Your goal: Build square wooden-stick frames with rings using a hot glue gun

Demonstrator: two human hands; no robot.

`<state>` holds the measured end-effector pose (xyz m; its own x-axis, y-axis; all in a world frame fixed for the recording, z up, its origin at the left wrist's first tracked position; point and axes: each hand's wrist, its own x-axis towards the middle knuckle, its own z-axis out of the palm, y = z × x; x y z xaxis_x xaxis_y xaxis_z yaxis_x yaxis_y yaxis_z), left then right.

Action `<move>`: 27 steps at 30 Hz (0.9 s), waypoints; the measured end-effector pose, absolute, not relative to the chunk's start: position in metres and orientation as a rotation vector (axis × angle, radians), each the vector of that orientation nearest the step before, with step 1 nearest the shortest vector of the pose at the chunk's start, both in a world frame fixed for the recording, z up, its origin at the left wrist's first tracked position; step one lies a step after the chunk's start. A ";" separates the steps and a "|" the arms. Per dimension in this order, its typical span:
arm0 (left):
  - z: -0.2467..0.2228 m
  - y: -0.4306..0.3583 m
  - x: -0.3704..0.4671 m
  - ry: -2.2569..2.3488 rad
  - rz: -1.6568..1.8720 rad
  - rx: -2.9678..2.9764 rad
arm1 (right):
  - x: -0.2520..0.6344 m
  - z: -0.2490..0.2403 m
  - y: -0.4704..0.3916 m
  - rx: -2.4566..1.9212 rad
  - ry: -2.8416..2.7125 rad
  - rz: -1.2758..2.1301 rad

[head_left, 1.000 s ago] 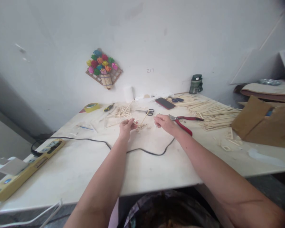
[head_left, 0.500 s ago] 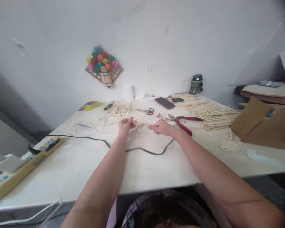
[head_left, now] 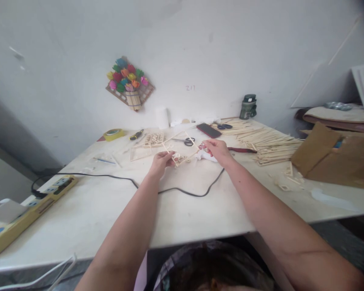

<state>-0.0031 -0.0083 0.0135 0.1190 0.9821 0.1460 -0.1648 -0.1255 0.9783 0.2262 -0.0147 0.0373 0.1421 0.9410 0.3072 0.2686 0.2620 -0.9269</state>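
Two bare hands are working over the table (head_left: 188, 218). The left hand (head_left: 163, 161) is grasping a thin wooden frame (head_left: 195, 146) at its near-left side, thumb and fingers closing on the stick, while the frame is leaning across the space between the hands. The right hand (head_left: 216, 150) is bending its fingers at the frame's right corner, just above a white tube (head_left: 208, 157); whether it is gripping anything, I cannot tell. Small wooden pieces (head_left: 185, 161) are lying by the frame's near corner, and scissors (head_left: 189, 142) are showing behind it. Red-handled pliers (head_left: 242, 150) are sticking out beyond the right hand, partly hidden. Farther right, loose sticks (head_left: 269, 141) are spreading toward a cardboard box (head_left: 346, 161). A black cord (head_left: 197, 195) is curving nearer the person.
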 end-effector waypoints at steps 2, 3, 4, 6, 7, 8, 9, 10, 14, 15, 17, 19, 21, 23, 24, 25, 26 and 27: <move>0.014 -0.009 -0.003 0.908 1.229 1.276 | 0.230 0.032 -0.010 -1.264 -1.401 0.771; 0.014 -0.009 -0.003 0.900 1.211 1.284 | 0.230 0.029 -0.009 -1.257 -1.429 0.806; 0.015 -0.010 -0.003 0.895 1.197 1.289 | 0.230 0.028 -0.008 -1.239 -1.455 0.850; 0.016 -0.011 -0.003 0.897 1.173 1.297 | 0.228 0.025 -0.009 -1.184 -1.486 0.963; 0.017 -0.011 -0.003 0.902 1.163 1.300 | 0.227 0.025 -0.009 -1.154 -1.484 1.015; 0.017 -0.012 -0.002 0.907 1.154 1.305 | 0.225 0.025 -0.010 -1.124 -1.471 1.057; 0.017 -0.012 -0.002 0.913 1.147 1.310 | 0.224 0.025 -0.010 -1.099 -1.453 1.086; 0.018 -0.012 -0.002 0.917 1.143 1.313 | 0.222 0.025 -0.011 -1.081 -1.428 1.103; 0.018 -0.013 -0.001 0.906 1.126 1.329 | 0.220 0.027 -0.011 -1.065 -1.315 1.151; 0.018 -0.013 0.000 0.900 1.119 1.335 | 0.220 0.027 -0.011 -1.069 -1.297 1.156; 0.018 -0.013 0.000 0.894 1.093 1.354 | 0.220 0.028 -0.012 -1.067 -1.287 1.152; 0.017 -0.013 -0.001 0.896 1.064 1.376 | 0.219 0.028 -0.014 -1.054 -1.302 1.142; 0.016 -0.012 -0.001 0.902 1.044 1.397 | 0.218 0.028 -0.015 -1.042 -1.319 1.131; 0.015 -0.012 -0.001 0.908 1.047 1.411 | 0.217 0.028 -0.015 -1.042 -1.332 1.119; 0.015 -0.011 -0.001 0.909 1.056 1.416 | 0.217 0.028 -0.015 -1.047 -1.334 1.113; 0.014 -0.011 -0.002 0.910 1.066 1.420 | 0.216 0.027 -0.015 -1.051 -1.337 1.106; 0.014 -0.011 -0.002 0.912 1.075 1.422 | 0.216 0.027 -0.015 -1.054 -1.340 1.102; 0.013 -0.011 -0.002 0.912 1.080 1.425 | 0.215 0.026 -0.015 -1.055 -1.342 1.100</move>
